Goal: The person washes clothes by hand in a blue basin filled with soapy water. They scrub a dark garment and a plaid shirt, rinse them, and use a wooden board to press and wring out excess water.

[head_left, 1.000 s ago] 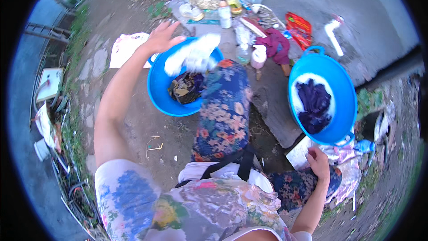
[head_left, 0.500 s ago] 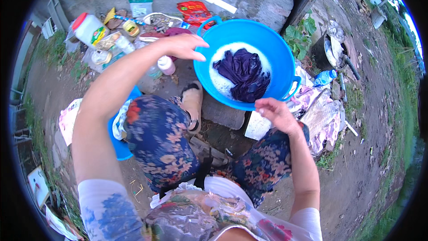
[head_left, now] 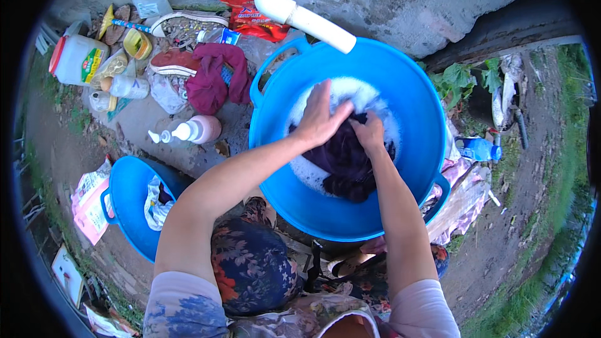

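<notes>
Lying soaked in suds inside the big blue basin (head_left: 413,100), the dark garment (head_left: 344,163) looks limp, heavy and slippery (best bunched by its thick folds), with the left hand (head_left: 319,119) pressing flat, uncurled, and the right hand (head_left: 370,133) clenched on it.

The big tub (head_left: 413,119) sits on the ground in front of my knees, with the wet garment (head_left: 344,163) lying in it among suds. My left hand (head_left: 320,119) and right hand (head_left: 369,133) rest on the garment, side by side. A pipe (head_left: 300,9) reaches over the tub's far rim. Left of the tub lies a pump bottle (head_left: 191,130); beyond it, a crumpled cloth (head_left: 216,78) and a jug (head_left: 76,59). The smaller tub (head_left: 128,197) stands by my left knee.
</notes>
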Demonstrator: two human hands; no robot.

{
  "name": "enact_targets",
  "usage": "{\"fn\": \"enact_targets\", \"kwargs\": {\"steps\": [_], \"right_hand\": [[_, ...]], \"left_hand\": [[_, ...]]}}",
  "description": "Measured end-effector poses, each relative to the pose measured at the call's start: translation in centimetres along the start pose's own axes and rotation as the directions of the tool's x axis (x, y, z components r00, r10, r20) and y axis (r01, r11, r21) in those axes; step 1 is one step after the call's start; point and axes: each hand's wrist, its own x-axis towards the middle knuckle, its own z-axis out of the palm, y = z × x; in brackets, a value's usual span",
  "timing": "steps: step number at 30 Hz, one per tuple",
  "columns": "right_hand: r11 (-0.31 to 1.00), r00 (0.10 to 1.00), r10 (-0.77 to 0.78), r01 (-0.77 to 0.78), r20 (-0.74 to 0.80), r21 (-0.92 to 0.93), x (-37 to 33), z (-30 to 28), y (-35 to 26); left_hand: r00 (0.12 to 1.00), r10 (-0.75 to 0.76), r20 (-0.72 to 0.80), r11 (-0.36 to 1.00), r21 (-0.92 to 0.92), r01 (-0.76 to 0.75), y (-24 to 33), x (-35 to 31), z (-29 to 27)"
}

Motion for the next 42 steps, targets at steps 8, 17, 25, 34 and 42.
{"fn": "enact_targets", "kwargs": {"steps": [8, 17, 25, 34, 42], "right_hand": [[0.319, 0.996, 0.003, -0.09, 0.094, 0.943, -8.0, -10.4, -13.1], [0.966, 0.974, 0.11, -0.059, -0.196, 0.25, 4.3, -5.3, -3.9], [0.978, 0.978, -0.199, 0.202, -0.062, 0.052, -5.4, -1.1, 0.2], [0.998, 0.984, -0.03, 0.019, -0.176, -0.064, 3.8, 6.4, -5.4], [0.925, 0.938, -0.33, 0.343, 0.103, -0.165, -5.5, -1.2, -2.2]], "left_hand": [[0.671, 0.028, 0.741, 0.514, -0.586, 0.626, -5.4, 3.3, 3.8], [0.9, -0.162, 0.405, 0.882, 0.468, -0.051, 0.3, -4.9, 2.1], [0.929, -0.046, 0.366, 0.821, 0.543, -0.173, -7.2, -6.3, 4.3], [0.88, -0.237, 0.412, 0.334, 0.885, -0.324, -4.9, -4.9, 6.0], [0.892, -0.247, 0.378, 0.779, 0.625, -0.049, -5.0, -4.9, 4.4]]}}
